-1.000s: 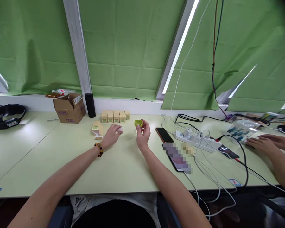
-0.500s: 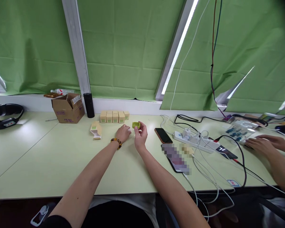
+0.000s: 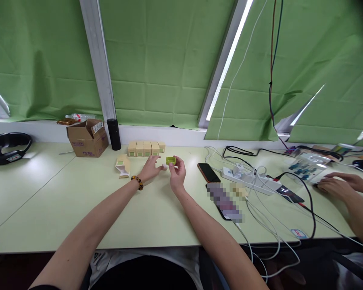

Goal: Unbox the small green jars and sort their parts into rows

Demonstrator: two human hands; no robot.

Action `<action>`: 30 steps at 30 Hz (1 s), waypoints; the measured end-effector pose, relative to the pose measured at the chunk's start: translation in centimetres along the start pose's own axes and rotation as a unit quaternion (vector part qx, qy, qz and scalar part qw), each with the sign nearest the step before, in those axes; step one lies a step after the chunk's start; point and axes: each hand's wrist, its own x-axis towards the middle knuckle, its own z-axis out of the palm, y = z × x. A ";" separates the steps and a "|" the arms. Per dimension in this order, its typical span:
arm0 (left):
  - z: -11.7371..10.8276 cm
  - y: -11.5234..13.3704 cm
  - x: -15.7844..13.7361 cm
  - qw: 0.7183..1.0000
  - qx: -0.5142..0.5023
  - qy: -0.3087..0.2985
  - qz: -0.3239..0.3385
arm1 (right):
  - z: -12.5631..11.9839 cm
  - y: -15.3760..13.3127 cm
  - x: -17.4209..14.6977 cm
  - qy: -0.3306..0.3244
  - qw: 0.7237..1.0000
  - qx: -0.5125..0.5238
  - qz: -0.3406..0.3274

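My right hand grips a small yellow-green open-topped case between thumb and fingers, just above the table. To its left, my left hand is open, with thumb and fingers apart and a beaded bracelet on the wrist. A small white piece lies by the left thumb tip; its kind is too small to make out. Beyond my left hand stands a row of several small cream boxes. Another cream box, with its flap open, lies left of that hand.
A cardboard box and a black cylinder stand at the back left, with a black headset farther left. To the right are a phone, a power strip and tangled cables. Another person's hands rest at far right.
My left hand has drawn back leftward and its fingers have spread, leaving the small white piece at the thumb tip. My right hand has shifted slightly left with the case.
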 end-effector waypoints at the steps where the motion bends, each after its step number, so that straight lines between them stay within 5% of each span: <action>1: -0.9 -0.1 -0.6 1.000 -0.018 0.015 0.014 | 0.2 0.0 -0.2 -0.014 1.000 0.016 0.004; 7: -5.9 -1.0 -6.0 0.994 -0.062 0.053 0.068 | 1.7 0.2 -1.5 -0.118 0.982 0.125 0.083; 14: -5.7 0.5 -8.8 0.989 -0.115 0.043 0.079 | 2.1 -0.1 -2.8 -0.205 0.947 0.196 0.152; 19: -4.9 1.1 -9.1 0.982 -0.161 0.065 0.078 | 2.3 -0.7 -3.6 -0.249 0.943 0.184 0.121; 24: -4.8 0.2 -9.2 0.976 -0.182 0.087 0.085 | 2.5 -1.6 -4.5 -0.220 0.973 0.061 0.034; 30: -4.9 0.0 -9.2 0.971 -0.187 0.124 0.083 | 2.3 -2.4 -5.0 -0.203 0.978 -0.030 -0.027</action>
